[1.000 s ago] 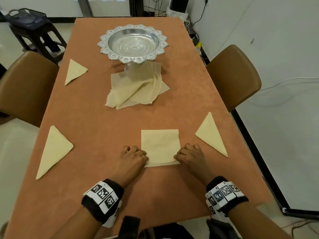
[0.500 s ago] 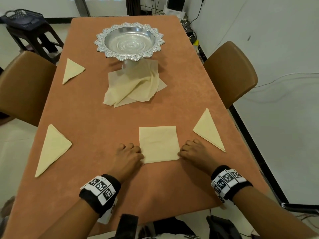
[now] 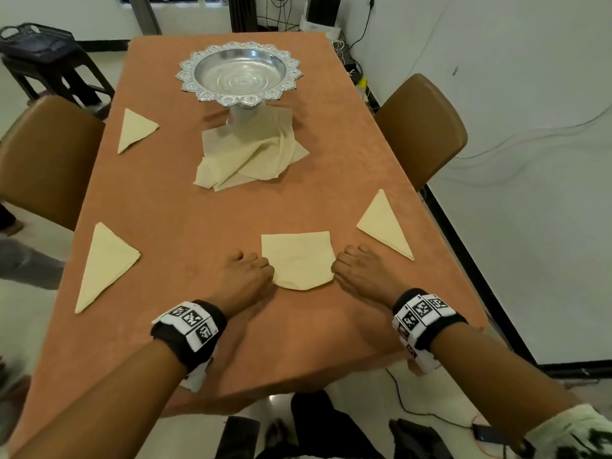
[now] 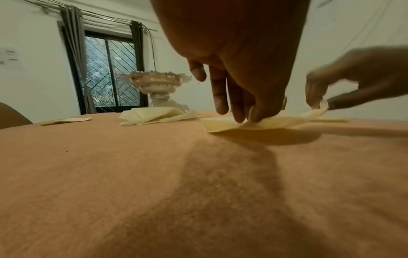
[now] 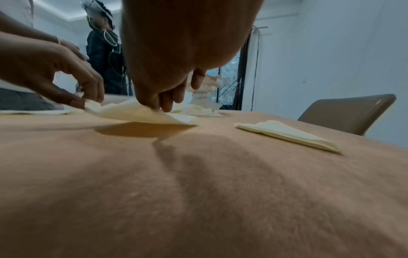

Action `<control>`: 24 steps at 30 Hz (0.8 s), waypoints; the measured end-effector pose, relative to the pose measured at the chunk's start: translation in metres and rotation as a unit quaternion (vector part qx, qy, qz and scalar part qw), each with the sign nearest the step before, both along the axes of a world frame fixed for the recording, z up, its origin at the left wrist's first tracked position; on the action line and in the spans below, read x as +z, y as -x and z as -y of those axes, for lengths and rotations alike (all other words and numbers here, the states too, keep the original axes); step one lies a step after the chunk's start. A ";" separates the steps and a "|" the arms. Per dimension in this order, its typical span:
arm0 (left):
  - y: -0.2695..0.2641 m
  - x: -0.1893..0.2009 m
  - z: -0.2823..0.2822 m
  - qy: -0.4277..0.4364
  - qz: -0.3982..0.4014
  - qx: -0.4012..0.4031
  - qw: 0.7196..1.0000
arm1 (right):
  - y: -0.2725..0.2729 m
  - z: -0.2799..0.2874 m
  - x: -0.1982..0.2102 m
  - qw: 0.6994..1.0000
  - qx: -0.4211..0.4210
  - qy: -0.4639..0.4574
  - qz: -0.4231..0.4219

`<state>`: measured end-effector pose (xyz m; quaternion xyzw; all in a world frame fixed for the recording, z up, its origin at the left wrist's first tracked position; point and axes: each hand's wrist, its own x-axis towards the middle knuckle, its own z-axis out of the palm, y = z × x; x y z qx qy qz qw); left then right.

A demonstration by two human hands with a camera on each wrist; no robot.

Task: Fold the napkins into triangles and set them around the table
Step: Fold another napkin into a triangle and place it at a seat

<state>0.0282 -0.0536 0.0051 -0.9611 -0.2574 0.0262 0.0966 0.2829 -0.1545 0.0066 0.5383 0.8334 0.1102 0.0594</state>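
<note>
A pale yellow square napkin [image 3: 298,260] lies near the front of the orange table [image 3: 185,213]. My left hand [image 3: 246,276] pinches its near left corner, and my right hand [image 3: 359,271] pinches its near right corner. Both near corners are lifted off the cloth, seen in the left wrist view as the napkin [image 4: 260,123] under my left hand [image 4: 247,104] and in the right wrist view as the napkin [image 5: 141,113] under my right hand [image 5: 163,97]. Three folded triangles lie around: front left [image 3: 104,263], back left [image 3: 134,129], right [image 3: 385,225].
A loose pile of unfolded napkins [image 3: 251,157] lies under the foot of a silver pedestal bowl [image 3: 240,72] at the table's middle back. Brown chairs stand at the left [image 3: 43,157] and right [image 3: 422,130]. A dark stool with a basket [image 3: 36,44] is back left.
Both hands have closed on the napkin's near corners and raised them, so its near edge now curls up off the table. The head view has shifted slightly.
</note>
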 end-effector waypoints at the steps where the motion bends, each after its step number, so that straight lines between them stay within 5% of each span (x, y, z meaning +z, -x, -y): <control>1: 0.005 0.003 0.010 0.006 0.020 0.002 1.000 | 0.003 0.013 0.002 1.000 -0.010 -0.003 -0.027; 10: 0.046 -0.014 0.112 0.073 0.082 0.029 0.994 | 0.027 0.123 -0.022 0.998 -0.007 0.000 -0.061; 16: 0.042 -0.018 0.132 0.149 0.158 0.115 0.969 | 0.017 0.131 -0.030 0.998 -0.005 -0.006 -0.060; 20: 0.034 -0.015 0.125 0.171 0.232 0.171 0.942 | 0.015 0.132 -0.020 0.988 -0.083 -0.053 -0.120; 24: 0.024 -0.028 0.113 0.195 0.170 0.157 0.953 | 0.046 0.120 -0.020 0.963 -0.147 -0.067 -0.215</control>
